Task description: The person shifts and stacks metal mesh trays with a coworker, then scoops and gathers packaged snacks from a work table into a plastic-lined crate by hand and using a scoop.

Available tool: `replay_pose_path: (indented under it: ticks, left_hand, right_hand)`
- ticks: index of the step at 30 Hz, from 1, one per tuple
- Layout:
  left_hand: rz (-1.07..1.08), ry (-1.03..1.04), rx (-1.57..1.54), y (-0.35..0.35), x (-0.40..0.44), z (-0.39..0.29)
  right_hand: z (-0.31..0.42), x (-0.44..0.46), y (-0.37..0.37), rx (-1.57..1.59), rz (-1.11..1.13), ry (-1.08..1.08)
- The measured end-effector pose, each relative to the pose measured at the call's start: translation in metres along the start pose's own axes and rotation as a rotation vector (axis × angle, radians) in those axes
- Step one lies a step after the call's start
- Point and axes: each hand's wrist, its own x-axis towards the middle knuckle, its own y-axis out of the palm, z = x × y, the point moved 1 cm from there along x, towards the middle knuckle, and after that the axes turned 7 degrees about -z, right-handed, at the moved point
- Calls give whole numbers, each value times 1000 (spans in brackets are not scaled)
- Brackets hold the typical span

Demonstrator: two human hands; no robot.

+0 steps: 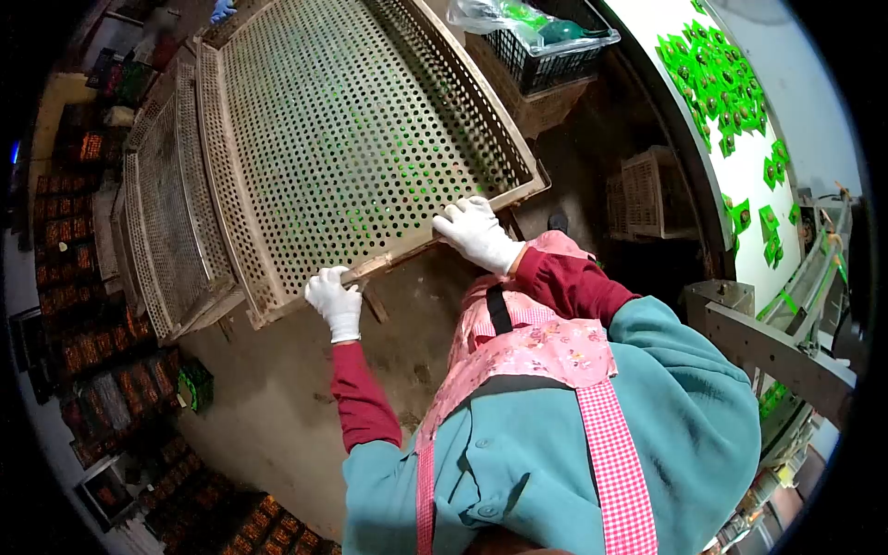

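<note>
A large perforated tray (319, 139) with raised sides stretches out in front of me, its bottom full of round holes. Green shows through some of the holes. My left hand (335, 300), in a white glove, is closed around the tray's near edge by the left corner. Further right along the same edge, my gloved right hand (476, 231) has its fingers wrapped over the rim. The undersides of both grips are hidden.
Another perforated tray (171, 203) stands at the left. Black crates (69, 277) line the far left. At the right, small green packets (717, 79) lie on a white surface (763, 277). A black basket (546, 69) with plastic bags stands behind, near a crate (647, 194).
</note>
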Motion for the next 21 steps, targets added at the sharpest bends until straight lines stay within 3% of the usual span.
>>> replay_pose_path:
  ticks: [14,21]
  left_hand:
    - [3,-16,-80,6,-7,15]
    - [9,-24,8,-4,-8,-7]
  right_hand:
    - [10,15,-8,-37,157,55]
    - [-4,0,-2,-13,111,-27]
